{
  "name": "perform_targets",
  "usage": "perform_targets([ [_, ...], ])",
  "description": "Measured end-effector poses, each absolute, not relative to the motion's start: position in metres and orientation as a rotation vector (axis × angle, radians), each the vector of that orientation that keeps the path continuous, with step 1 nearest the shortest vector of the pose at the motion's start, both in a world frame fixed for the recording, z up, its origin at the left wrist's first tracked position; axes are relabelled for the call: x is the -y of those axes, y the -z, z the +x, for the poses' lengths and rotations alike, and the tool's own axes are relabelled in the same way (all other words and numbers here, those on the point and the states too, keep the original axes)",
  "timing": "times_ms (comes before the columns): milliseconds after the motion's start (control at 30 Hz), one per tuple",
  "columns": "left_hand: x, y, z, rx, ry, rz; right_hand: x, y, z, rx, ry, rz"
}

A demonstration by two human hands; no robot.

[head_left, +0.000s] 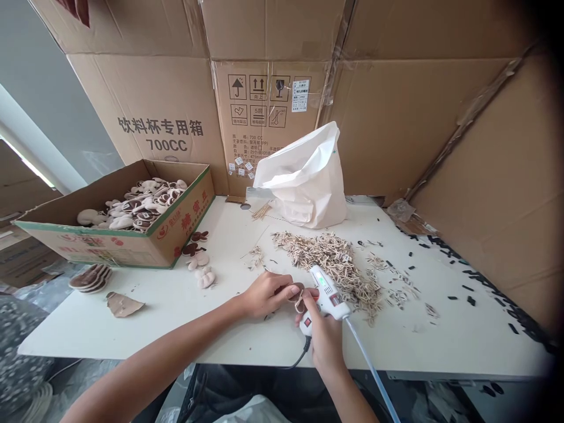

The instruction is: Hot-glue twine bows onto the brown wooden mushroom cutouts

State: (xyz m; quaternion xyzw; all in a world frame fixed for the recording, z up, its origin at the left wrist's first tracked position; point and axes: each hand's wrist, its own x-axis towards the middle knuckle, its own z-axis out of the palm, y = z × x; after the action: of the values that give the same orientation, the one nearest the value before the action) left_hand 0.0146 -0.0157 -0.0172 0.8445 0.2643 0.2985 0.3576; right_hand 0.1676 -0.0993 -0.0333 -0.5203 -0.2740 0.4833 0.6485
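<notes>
My right hand [328,338] is wrapped round a white glue gun [326,292] with a green light on its body. A long pale glue stick [372,370] runs out of its back end. My left hand [268,295] is closed on a small brown and beige fabric piece [298,299], partly hidden by the fingers. Fingertips of my right hand also touch this piece, close to the gun's front. Just beyond both hands lies a heap of small beige loops or strips [332,258], too small to name.
At the left stands a cardboard box [171,232] full of plush pieces. Brown and white plush pieces [205,276] lie beside it, near a stack of brown pads [90,277] and a cardboard scrap [123,304]. A white bag [315,182] stands behind the heap. Black bits [471,301] litter the right side.
</notes>
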Motion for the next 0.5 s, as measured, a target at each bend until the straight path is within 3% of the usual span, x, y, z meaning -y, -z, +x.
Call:
perform_targets([
  [500,0.0154,0.0154,0.0117,-0.623,-0.716,2.203,0.0992,0.0304,0.1666,0.571,-1.090,-1.193],
])
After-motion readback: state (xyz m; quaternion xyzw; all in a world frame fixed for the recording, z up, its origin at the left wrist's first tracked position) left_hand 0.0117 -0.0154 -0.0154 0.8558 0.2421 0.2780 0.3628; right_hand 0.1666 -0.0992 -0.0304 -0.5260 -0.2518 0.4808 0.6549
